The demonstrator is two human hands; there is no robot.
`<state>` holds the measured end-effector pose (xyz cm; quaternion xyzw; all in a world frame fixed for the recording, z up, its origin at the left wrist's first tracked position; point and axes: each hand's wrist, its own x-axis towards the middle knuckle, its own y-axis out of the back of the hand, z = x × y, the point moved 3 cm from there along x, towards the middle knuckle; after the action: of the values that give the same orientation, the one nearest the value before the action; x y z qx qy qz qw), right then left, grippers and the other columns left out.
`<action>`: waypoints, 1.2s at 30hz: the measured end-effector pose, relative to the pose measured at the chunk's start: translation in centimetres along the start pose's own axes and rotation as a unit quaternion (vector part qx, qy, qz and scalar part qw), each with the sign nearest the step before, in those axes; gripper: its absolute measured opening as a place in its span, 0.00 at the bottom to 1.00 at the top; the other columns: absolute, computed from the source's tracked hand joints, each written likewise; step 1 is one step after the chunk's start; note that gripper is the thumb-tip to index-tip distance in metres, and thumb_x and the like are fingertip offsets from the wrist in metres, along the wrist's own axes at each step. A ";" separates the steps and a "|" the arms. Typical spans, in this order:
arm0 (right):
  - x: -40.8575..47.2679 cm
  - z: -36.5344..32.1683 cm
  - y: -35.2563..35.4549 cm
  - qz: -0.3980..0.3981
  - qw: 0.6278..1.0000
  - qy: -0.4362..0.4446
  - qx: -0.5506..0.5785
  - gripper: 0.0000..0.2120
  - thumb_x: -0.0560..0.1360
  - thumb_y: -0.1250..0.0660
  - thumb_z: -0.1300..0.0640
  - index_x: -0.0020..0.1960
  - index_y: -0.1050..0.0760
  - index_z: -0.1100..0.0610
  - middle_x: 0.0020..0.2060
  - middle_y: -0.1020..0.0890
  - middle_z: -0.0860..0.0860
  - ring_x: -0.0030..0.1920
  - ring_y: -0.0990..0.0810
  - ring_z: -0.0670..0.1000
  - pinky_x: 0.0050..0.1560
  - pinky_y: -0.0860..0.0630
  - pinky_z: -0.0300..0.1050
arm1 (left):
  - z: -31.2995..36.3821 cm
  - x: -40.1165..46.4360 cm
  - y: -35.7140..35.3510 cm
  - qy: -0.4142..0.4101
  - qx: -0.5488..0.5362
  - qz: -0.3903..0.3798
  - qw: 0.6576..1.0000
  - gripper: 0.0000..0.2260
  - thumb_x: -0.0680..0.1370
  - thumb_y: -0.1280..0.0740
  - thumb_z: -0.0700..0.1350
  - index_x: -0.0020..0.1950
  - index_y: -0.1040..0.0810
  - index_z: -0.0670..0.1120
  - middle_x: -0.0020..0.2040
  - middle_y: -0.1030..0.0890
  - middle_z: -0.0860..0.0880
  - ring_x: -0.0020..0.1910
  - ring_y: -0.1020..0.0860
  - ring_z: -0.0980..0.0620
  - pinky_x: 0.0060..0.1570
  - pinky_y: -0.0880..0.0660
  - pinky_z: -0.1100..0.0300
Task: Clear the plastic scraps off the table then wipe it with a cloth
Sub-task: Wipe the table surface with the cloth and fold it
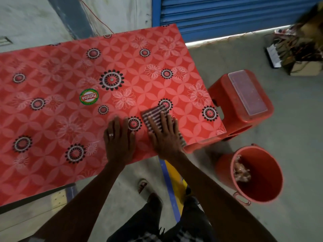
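Table [73, 70] first — my left hand [119, 140] lies flat on it, fingers spread (ring showing); beside it my right hand [165, 135] presses the striped cloth [153, 117] flat near the table's right edge — bucket [262, 193] on the floor holds scraps [242, 171].

Both hands, left [119, 139] and right [165, 137], seemingly lie flat, fingers straight.

The cloth [157, 119] lies on the table [61, 105]; bucket [251, 173] right of it.
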<state>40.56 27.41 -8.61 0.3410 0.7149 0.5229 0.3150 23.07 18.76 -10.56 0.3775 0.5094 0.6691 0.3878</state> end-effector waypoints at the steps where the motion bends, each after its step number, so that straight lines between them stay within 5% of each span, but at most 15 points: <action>1: 0.0 0.1 0.1 0.001 1.000 0.009 0.002 0.26 0.83 0.52 0.41 0.80 0.43 0.45 0.80 0.46 0.60 0.80 0.50 0.63 0.78 0.53 0.65 | 0.0 0.0 0.0 -0.001 0.001 0.002 1.000 0.26 0.84 0.46 0.56 0.80 0.37 0.47 0.81 0.38 0.40 0.79 0.39 0.37 0.74 0.41 0.41; 5: 0.0 3.2 0.9 0.020 1.000 0.018 0.001 0.27 0.83 0.51 0.41 0.80 0.42 0.45 0.81 0.45 0.58 0.80 0.48 0.61 0.78 0.51 0.63 | 0.0 0.0 0.0 0.002 -0.007 0.014 1.000 0.26 0.84 0.46 0.57 0.80 0.37 0.49 0.81 0.39 0.41 0.79 0.40 0.37 0.74 0.41 0.41; 15: 0.4 15.6 3.1 0.030 0.991 -0.117 -0.053 0.30 0.82 0.57 0.40 0.81 0.45 0.50 0.81 0.46 0.59 0.80 0.49 0.63 0.78 0.51 0.66 | 0.0 0.0 -0.1 -0.010 0.012 0.046 0.999 0.22 0.85 0.44 0.56 0.79 0.34 0.54 0.80 0.37 0.41 0.78 0.37 0.37 0.73 0.38 0.42; 22: 0.7 12.3 2.3 0.069 0.986 -0.153 -0.013 0.30 0.82 0.53 0.40 0.81 0.46 0.51 0.80 0.45 0.61 0.80 0.48 0.65 0.77 0.52 0.66 | 0.2 -0.1 0.2 -0.017 0.012 0.051 0.998 0.23 0.84 0.43 0.54 0.79 0.34 0.53 0.81 0.39 0.41 0.79 0.38 0.37 0.73 0.39 0.43; 36: 2.3 1.7 0.3 0.028 0.999 0.025 0.027 0.28 0.83 0.50 0.41 0.81 0.44 0.49 0.80 0.45 0.60 0.80 0.49 0.63 0.78 0.50 0.64 | 0.5 -0.1 0.2 0.015 0.016 -0.002 1.000 0.24 0.84 0.45 0.55 0.80 0.35 0.51 0.83 0.44 0.42 0.83 0.48 0.43 0.77 0.45 0.45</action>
<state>40.71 30.30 -8.95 0.3562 0.7265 0.5203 0.2731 23.59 18.81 -10.24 0.3724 0.5270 0.6656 0.3750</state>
